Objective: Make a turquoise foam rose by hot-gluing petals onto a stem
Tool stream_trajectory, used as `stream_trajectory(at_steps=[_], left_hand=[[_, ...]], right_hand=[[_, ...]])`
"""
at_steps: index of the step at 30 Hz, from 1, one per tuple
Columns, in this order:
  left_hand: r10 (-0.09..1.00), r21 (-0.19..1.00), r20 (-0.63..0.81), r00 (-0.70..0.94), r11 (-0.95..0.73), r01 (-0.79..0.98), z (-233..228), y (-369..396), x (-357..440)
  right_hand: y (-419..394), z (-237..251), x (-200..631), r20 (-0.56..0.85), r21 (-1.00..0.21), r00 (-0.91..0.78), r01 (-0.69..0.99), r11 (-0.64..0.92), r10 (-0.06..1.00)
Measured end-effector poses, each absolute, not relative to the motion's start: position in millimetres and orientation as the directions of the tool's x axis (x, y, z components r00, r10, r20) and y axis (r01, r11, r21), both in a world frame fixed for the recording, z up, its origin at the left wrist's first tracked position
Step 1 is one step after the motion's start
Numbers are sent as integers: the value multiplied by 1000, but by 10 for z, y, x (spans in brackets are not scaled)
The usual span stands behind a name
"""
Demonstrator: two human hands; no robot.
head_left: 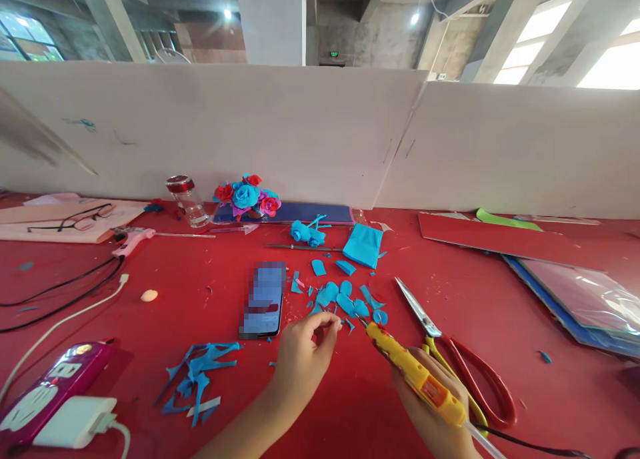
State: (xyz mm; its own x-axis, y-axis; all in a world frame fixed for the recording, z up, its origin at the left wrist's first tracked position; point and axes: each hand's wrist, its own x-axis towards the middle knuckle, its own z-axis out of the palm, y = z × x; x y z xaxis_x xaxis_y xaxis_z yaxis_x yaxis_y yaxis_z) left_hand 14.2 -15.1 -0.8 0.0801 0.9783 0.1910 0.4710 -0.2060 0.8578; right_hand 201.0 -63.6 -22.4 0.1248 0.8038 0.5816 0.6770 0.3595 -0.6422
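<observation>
My right hand (425, 385) is wrapped round a yellow hot glue gun (415, 372), with a clear glue stick coming out of its rear. The gun's nozzle points left, close to my left fingertips. My left hand (307, 345) is closed in a pinch; whatever is between thumb and forefinger is too small to make out. Just beyond both hands lie several cut blue paper petals (345, 302). Farther back are a folded blue paper square (363, 245) and blue paper flowers (307, 232). Large red-handled scissors (430, 325) lie beside my right hand.
A phone (264, 299) lies left of the petals, with blue paper scraps (197, 379) nearer me. A purple power strip (60, 385), pink glue gun (135, 241) and cables occupy the left. At the back stand a glass bottle (189, 202) and a paper bouquet (247, 195); sheets (575, 292) lie right.
</observation>
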Motion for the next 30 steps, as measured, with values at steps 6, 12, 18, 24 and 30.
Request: stream_trajectory(at_steps=[6, 12, 18, 24, 30], left_hand=[[971, 827, 221, 90, -235, 510, 6, -151, 149], [959, 810, 274, 67, -268, 521, -13, -146, 124], [857, 545, 483, 177, -453, 706, -66, -173, 108], [819, 465, 525, 231, -503, 729, -70, -184, 97], [962, 849, 264, 73, -267, 456, -2, -165, 124]], right_hand=[[-616, -263, 2022, 585, -615, 91, 698, 367, 806], [-640, -281, 2070, 623, -601, 95, 693, 398, 777], [-614, -254, 2054, 580, -634, 96, 677, 374, 809], [-621, -243, 2033, 602, -592, 62, 703, 394, 796], [-707, -299, 2166, 689, -582, 223, 737, 344, 690]])
